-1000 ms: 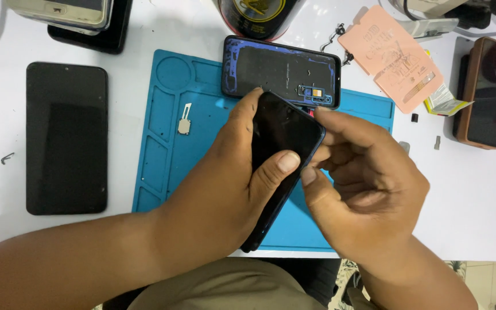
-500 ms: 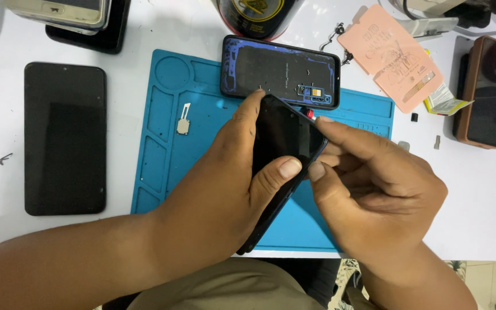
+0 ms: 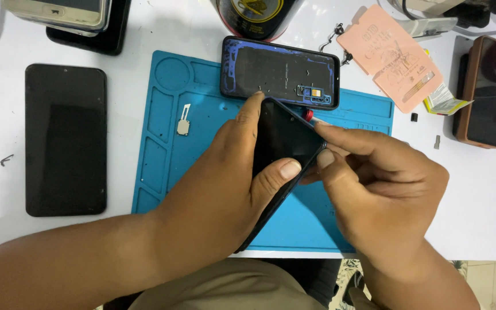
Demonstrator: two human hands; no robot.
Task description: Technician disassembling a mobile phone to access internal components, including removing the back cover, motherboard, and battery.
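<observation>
Your left hand (image 3: 225, 189) grips the phone (image 3: 279, 155) tilted over the blue mat (image 3: 162, 143); your right hand (image 3: 374, 189) pinches at its top edge by a small red tool (image 3: 307, 115). Keep the phone steady and work gently along the seam. One back cover (image 3: 279, 72) on the mat, one loose screen (image 3: 65, 139) left of it.

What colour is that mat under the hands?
The mat is blue, clearest in the head view.

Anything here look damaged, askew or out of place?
Nothing looks broken or spilled. An opened phone body lies with its insides showing at the top of the blue mat, and small loose parts sit scattered on the white table.
</observation>
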